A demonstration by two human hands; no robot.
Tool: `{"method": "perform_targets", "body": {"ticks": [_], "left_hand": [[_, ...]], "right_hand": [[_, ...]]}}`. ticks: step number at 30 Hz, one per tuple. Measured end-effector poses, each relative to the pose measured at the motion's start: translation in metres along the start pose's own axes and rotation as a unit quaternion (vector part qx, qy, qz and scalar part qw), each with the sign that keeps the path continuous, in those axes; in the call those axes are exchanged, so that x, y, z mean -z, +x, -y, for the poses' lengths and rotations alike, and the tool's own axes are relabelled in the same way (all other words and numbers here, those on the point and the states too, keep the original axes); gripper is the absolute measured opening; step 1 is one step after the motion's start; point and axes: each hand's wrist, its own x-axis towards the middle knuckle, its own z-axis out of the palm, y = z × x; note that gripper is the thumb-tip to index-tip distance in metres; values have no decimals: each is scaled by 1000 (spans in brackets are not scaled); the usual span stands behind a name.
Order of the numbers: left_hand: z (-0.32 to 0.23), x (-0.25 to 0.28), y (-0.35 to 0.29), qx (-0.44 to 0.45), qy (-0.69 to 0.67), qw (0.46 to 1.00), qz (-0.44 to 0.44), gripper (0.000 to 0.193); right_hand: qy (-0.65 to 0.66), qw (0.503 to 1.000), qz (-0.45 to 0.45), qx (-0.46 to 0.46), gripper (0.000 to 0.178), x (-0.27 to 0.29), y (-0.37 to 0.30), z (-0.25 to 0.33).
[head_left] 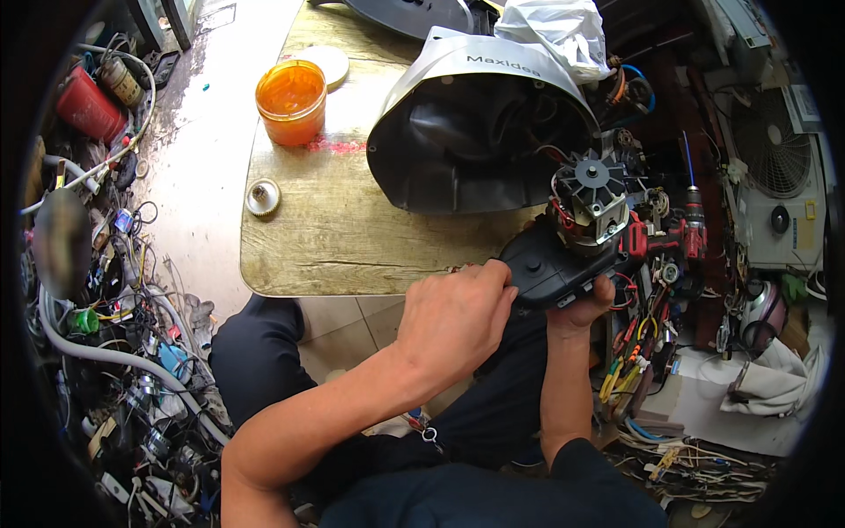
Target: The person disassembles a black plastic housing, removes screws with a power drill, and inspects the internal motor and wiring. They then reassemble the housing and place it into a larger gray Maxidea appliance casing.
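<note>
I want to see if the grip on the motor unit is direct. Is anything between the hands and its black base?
Nothing visible. The left hand lies on the black base at its near-left edge, and the right hand grips it from below. The motor on top stands clear of both hands.

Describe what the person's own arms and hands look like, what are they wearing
Both forearms are bare from elbow to fingers. The left hand and right hand wear no gloves, and no rings, watch or bracelet show. A dark navy sleeve covers the right upper arm, ending near the elbow. The left arm shows no sleeve in this view.
</note>
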Motion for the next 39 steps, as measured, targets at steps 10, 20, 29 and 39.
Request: {"method": "perform_targets", "body": {"ticks": [10,20,29,39], "left_hand": [[0,-1,3,5,-3,1000,-4,13],[0,0,5,10,16,1000,3,13],[6,2,13,16,125,992,9,13],[58,-6,95,-129,358,913,-148,8]], "right_hand": [[-31,999,19,-19,98,-33,5,1],[-33,999,12,7,94,-4,5,-1],[-61,998,-4,-9,99,3,1,-1],[-14,1000,20,-19,103,-8,10,0]]}}
